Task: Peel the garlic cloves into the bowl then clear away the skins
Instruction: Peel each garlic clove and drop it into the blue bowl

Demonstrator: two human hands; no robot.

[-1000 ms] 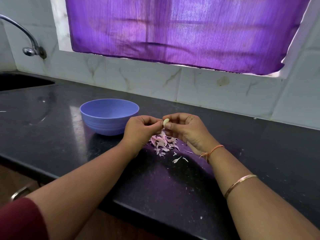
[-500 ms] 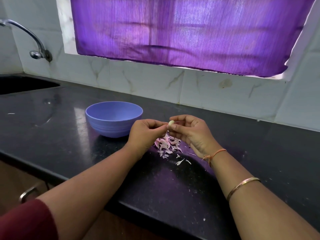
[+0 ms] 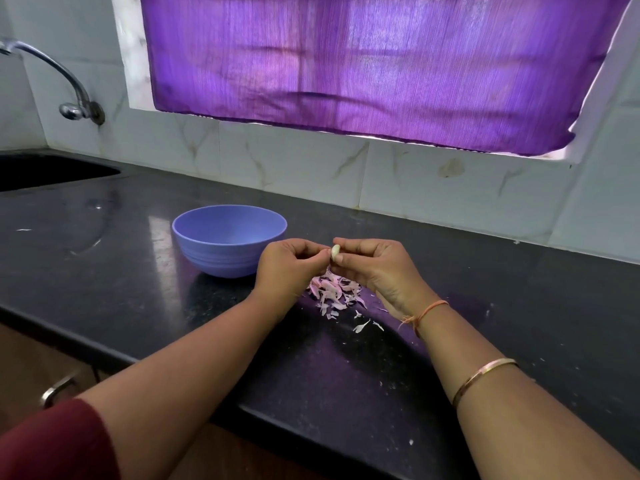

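While the clove [image 3: 335,251] is pinched upright between the thumb and forefinger of the right hand [image 3: 375,268], the left hand [image 3: 285,268], fingers curled, nips at its left edge. Whether it grips a last shred of skin or the clove itself cannot be told. The exposed face of the clove reads white and bare. Compared with a second ago, little has changed: both hands remain joined at the clove, above the skins [image 3: 334,292], and the clove has only turned slightly in the grip. This suggests that peeling of this clove is nearly complete. The bowl [image 3: 214,258] stands just left of the left hand on the counter [image 3: 138,271]; its floor is hidden, so its contents cannot be confirmed. Probable next step: carry the clove left into the bowl. The skins are not yet cleared. The sink [image 3: 52,169] lies well apart at far left.
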